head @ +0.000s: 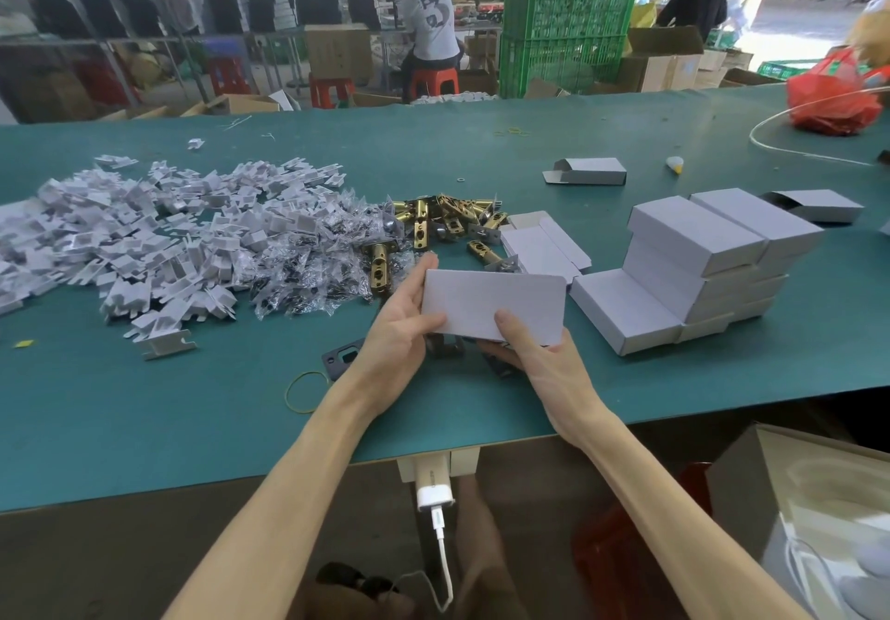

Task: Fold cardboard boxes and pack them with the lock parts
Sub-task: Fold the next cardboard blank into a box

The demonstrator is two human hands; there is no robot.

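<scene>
I hold a closed white cardboard box (486, 304) above the green table (192, 402), just in front of me. My left hand (399, 325) grips its left end, thumb on top and fingers behind. My right hand (534, 354) holds its lower right edge, thumb pressed on the top face and fingers underneath. Brass lock latches (433, 229) lie in a heap behind the box. Bagged screw packets (313, 253) and white folded card inserts (120, 229) spread out to the left. A stack of closed white boxes (698, 267) stands to the right. Flat box blanks (539, 243) lie behind my right hand.
A black strike plate (344, 357) and a yellow rubber band (306, 393) lie under my left forearm. Two open boxes (587, 171) (818, 205) sit further back. A red bag (838, 99) is at the far right. People work beyond the table beside green crates (568, 17).
</scene>
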